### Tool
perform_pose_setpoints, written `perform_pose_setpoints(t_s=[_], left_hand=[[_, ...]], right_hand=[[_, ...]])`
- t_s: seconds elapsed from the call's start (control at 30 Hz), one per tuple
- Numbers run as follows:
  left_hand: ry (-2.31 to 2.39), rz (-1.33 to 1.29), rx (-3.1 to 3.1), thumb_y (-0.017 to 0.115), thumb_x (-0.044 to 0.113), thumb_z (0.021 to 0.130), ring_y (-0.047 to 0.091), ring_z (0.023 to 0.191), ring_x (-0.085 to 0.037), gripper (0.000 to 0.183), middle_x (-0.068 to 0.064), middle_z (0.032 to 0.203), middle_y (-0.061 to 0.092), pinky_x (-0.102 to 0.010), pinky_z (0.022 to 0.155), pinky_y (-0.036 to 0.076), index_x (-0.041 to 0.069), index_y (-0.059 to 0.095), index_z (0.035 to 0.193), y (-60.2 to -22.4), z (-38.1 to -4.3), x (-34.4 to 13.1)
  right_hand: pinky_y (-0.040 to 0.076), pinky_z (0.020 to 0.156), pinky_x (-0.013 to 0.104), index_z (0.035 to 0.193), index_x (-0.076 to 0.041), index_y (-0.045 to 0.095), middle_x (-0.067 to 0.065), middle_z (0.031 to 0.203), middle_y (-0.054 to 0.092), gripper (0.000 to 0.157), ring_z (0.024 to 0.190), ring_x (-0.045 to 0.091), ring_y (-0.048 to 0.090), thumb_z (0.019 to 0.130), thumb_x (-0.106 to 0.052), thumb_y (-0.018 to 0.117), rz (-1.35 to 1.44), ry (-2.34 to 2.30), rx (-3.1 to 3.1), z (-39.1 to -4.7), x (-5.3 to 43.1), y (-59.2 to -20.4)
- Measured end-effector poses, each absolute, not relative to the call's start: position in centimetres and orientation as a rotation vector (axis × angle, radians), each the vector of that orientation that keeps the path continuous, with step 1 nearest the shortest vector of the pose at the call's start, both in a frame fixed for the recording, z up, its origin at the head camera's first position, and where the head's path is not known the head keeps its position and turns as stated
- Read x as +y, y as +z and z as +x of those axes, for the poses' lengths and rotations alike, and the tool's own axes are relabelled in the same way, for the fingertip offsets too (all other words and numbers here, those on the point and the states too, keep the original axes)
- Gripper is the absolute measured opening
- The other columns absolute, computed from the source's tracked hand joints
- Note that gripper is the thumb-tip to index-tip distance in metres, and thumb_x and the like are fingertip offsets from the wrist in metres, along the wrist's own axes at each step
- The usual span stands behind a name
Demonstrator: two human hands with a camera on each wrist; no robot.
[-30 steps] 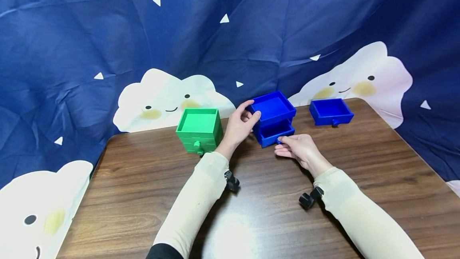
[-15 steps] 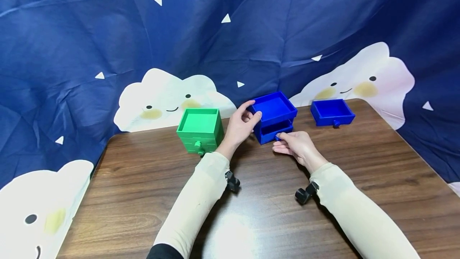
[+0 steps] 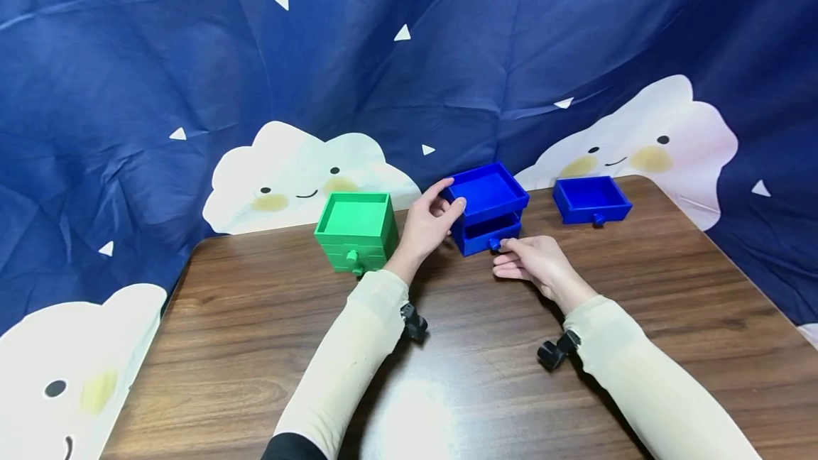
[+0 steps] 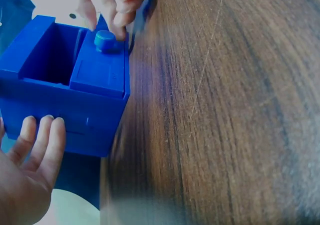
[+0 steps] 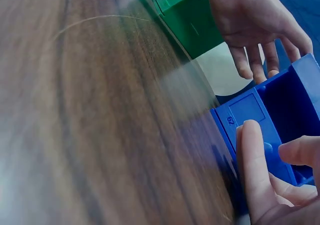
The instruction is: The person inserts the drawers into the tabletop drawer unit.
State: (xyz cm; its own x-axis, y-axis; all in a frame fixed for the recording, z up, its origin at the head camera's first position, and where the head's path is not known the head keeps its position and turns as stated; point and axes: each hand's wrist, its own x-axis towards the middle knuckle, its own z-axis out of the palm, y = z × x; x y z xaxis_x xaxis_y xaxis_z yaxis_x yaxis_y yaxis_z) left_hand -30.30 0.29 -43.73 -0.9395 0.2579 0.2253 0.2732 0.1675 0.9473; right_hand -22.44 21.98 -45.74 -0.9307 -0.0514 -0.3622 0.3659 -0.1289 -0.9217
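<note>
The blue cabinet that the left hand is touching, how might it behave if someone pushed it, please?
The blue cabinet is probably stiff, judging by its straight, flat walls. It may be light for its size, since its upper slot gapes hollow. It would likely slide before tipping, given its boxy shape.

Blue cabinet [image 4: 52,107] in left half of frame. Drawer front [image 4: 97,72] upper left, round knob [image 4: 104,41] near its upper end; dark opening [image 4: 56,52] alongside, to the left. Left hand [image 4: 31,177] lower left, three fingertips [image 4: 58,122] against the cabinet's side. Right hand [image 4: 120,2] at top edge, close by knob, contact unclear. Wood-grain table [image 4: 225,130] fills the right. White patch [image 4: 72,210] lower left.
</note>
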Motion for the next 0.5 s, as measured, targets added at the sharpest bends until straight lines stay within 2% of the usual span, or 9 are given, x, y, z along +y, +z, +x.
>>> perform_pose_setpoints(t_s=[0.1,0.17,0.2,0.33,0.4,0.5], left_hand=[[-1.94,-0.541,-2.398,0.075,0.027,0.103,0.056,0.073,-0.007,0.052,0.003,0.092,0.057,-0.025,0.062,0.062,0.017,0.062,0.152,-43.8,-30.4,0.3],[-1.944,-0.54,-2.396,0.075,0.027,0.103,0.056,0.073,-0.007,0.052,0.003,0.092,0.057,-0.037,0.067,0.066,0.017,0.062,0.152,-43.9,-30.4,0.3],[-1.942,-0.539,-2.397,0.075,0.027,0.103,0.056,0.073,-0.007,0.052,0.003,0.092,0.057,-0.039,0.067,0.066,0.017,0.062,0.152,-43.9,-30.4,0.3],[-1.944,-0.541,-2.396,0.075,0.027,0.103,0.056,0.073,-0.007,0.052,0.002,0.093,0.057,-0.032,0.065,0.065,0.017,0.062,0.152,-43.9,-30.5,0.3],[-1.939,-0.541,-2.402,0.075,0.028,0.103,0.056,0.073,-0.007,0.052,0.002,0.093,0.057,-0.021,0.061,0.059,0.018,0.062,0.152,-43.9,-30.4,0.3],[-1.941,-0.542,-2.403,0.075,0.028,0.103,0.056,0.073,-0.007,0.052,0.003,0.093,0.057,-0.02,0.06,0.058,0.018,0.062,0.152,-43.9,-30.4,0.2]], right_hand=[[0.068,0.074,0.028,0.138,0.021,0.05,0.003,0.078,0.076,0.039,0.069,0.011,0.078,0.112,-0.008,0.049,0.343,-2.119,1.909,-22.0,22.4,-45.6],[0.068,0.074,0.028,0.14,0.023,0.048,0.003,0.078,0.077,0.042,0.069,0.011,0.078,0.112,-0.007,0.048,0.343,-2.108,1.933,-21.8,22.6,-45.6],[0.068,0.074,0.028,0.141,0.024,0.047,0.003,0.078,0.077,0.042,0.069,0.011,0.078,0.112,-0.007,0.048,0.344,-2.103,1.945,-21.8,22.8,-45.6],[0.068,0.074,0.029,0.141,0.026,0.047,0.003,0.08,0.077,0.044,0.069,0.011,0.078,0.11,-0.005,0.049,0.328,-2.098,1.994,-21.5,23.3,-45.6],[0.069,0.074,0.029,0.14,0.026,0.047,0.003,0.081,0.078,0.044,0.07,0.012,0.078,0.11,-0.005,0.049,0.315,-2.097,2.02,-21.3,23.7,-45.7],[0.069,0.074,0.03,0.14,0.026,0.047,0.003,0.082,0.078,0.044,0.07,0.012,0.078,0.111,-0.006,0.049,0.304,-2.098,2.049,-21.0,24.2,-45.7]])
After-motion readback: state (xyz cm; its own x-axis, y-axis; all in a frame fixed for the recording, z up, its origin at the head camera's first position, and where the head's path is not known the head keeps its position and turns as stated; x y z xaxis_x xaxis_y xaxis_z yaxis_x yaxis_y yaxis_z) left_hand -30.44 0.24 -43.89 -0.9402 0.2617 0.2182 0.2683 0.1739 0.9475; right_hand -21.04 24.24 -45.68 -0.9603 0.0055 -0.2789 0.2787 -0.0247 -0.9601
